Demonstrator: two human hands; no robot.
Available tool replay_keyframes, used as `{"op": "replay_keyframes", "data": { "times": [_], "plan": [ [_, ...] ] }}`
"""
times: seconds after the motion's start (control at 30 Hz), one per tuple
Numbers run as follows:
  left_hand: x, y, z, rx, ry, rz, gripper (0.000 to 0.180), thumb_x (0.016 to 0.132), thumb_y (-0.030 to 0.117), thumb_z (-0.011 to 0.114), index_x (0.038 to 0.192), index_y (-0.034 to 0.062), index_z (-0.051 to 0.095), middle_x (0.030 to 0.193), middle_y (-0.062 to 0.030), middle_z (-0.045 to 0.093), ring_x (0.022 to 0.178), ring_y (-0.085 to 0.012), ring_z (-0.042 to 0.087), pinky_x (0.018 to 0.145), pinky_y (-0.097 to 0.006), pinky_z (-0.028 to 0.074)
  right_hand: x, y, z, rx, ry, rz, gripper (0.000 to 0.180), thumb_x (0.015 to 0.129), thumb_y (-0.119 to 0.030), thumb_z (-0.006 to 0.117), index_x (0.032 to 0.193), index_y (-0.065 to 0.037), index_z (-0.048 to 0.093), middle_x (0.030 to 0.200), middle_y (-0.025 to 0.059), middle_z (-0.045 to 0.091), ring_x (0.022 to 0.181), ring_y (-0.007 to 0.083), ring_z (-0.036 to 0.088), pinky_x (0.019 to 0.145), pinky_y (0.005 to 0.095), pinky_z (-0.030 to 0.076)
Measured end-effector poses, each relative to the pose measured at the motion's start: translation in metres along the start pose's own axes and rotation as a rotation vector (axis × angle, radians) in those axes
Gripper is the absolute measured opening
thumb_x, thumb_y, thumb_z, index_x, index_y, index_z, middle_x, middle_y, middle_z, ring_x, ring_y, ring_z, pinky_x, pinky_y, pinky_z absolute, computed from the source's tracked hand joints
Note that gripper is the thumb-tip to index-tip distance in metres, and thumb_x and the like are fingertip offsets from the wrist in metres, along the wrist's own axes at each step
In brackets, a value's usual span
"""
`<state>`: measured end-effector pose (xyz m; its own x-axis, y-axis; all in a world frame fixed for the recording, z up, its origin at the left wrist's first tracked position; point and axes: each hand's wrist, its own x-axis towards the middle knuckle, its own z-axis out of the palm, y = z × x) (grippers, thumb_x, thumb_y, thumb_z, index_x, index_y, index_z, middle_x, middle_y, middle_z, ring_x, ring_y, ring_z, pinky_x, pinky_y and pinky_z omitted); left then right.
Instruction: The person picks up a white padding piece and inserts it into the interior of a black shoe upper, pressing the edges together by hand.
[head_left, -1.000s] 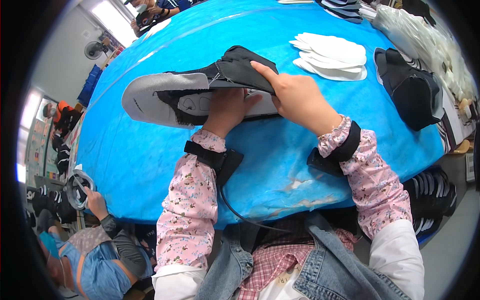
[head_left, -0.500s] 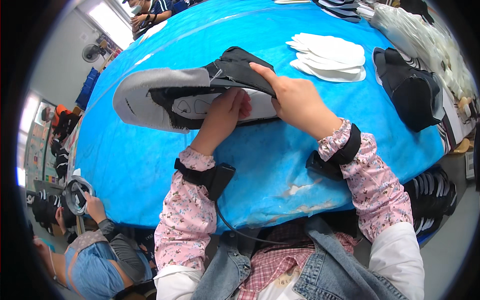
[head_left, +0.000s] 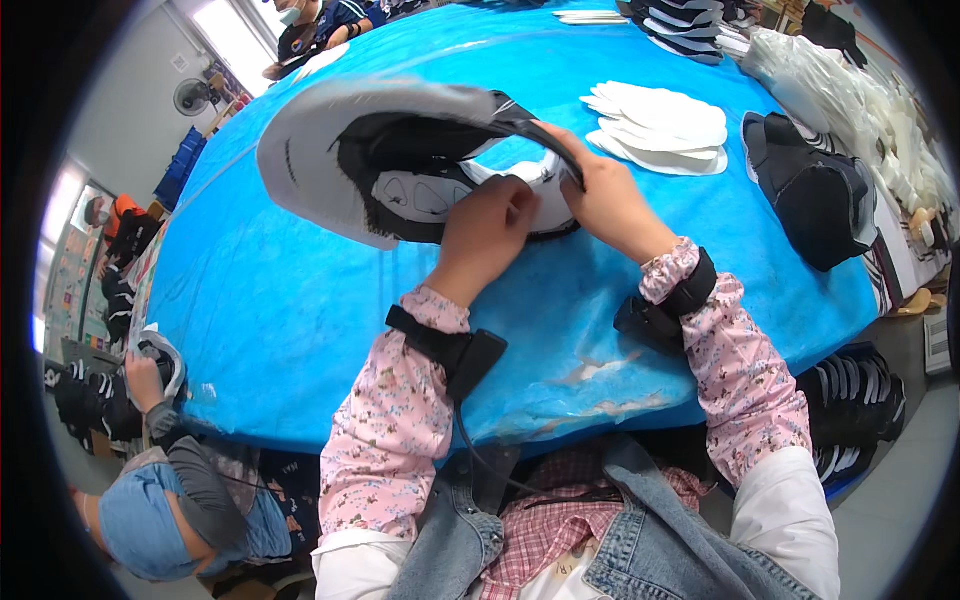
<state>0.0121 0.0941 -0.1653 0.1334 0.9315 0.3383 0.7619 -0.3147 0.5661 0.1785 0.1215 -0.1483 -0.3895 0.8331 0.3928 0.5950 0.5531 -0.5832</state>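
I hold a black and grey-white shoe upper (head_left: 300,150) above the table, its opening facing me and its stitched lining showing. My right hand (head_left: 622,208) is closed around the black rim at the right end, thumb and fingers on either side. At the near edge of the opening my left hand (head_left: 488,235) has its fingers curled in, closed on the upper; the fingertips are partly hidden. White lining shows between the two hands. Beyond them lies a stack of white insole-shaped pieces (head_left: 662,125). To the right stands another black shoe upper (head_left: 815,195).
A blue sheet (head_left: 270,340) covers the table. Clear plastic bags (head_left: 830,75) and stacked black-and-white uppers (head_left: 685,30) are at the far right. Black shoe parts (head_left: 860,400) sit below the right edge. A co-worker (head_left: 190,500) is at the left, another person (head_left: 310,25) at the far side.
The upper has tilted so its opening gapes wider, and its grey end has risen. My left hand has moved right, toward my right hand. The co-worker's hand at left has shifted.
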Motion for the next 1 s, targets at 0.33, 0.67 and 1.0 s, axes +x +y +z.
{"op": "replay_keyframes", "data": {
  "times": [0.33, 0.67, 1.0],
  "plan": [
    [-0.002, 0.028, -0.022, 0.363, 0.145, 0.524, 0.017, 0.062, 0.001, 0.063, 0.076, 0.0080, 0.055, 0.075, -0.0054, 0.054, 0.073, -0.0246, 0.056, 0.065, -0.035, 0.044, 0.009, 0.010, -0.036, 0.613, -0.134, 0.473, 0.038, 0.089, -0.026, 0.052, 0.116, -0.001, 0.047, 0.072, 0.0039, 0.053, 0.050, 0.0092, 0.048, 0.042, 0.0226, 0.040],
    [0.001, 0.034, -0.049, 0.087, 0.137, 0.637, 0.015, 0.067, 0.011, 0.067, 0.077, 0.0066, 0.057, 0.076, -0.0054, 0.058, 0.073, -0.0243, 0.056, 0.068, -0.034, 0.041, 0.002, -0.021, -0.029, -0.222, 0.399, -0.798, 0.021, 0.077, -0.020, 0.062, 0.063, -0.008, 0.052, 0.067, 0.0047, 0.052, 0.069, 0.0228, 0.053, 0.066, 0.0327, 0.041],
    [0.003, 0.104, -0.085, -0.128, 0.602, 0.650, 0.029, 0.088, 0.015, 0.050, 0.063, 0.0033, 0.056, 0.055, -0.0100, 0.049, 0.048, -0.0279, 0.050, 0.046, -0.035, 0.036, 0.005, -0.094, -0.075, 0.156, 0.478, -0.689, 0.030, 0.088, -0.009, 0.050, 0.059, 0.000, 0.053, 0.054, 0.0087, 0.053, 0.046, 0.0256, 0.051, 0.047, 0.0323, 0.035]
  ]
}}
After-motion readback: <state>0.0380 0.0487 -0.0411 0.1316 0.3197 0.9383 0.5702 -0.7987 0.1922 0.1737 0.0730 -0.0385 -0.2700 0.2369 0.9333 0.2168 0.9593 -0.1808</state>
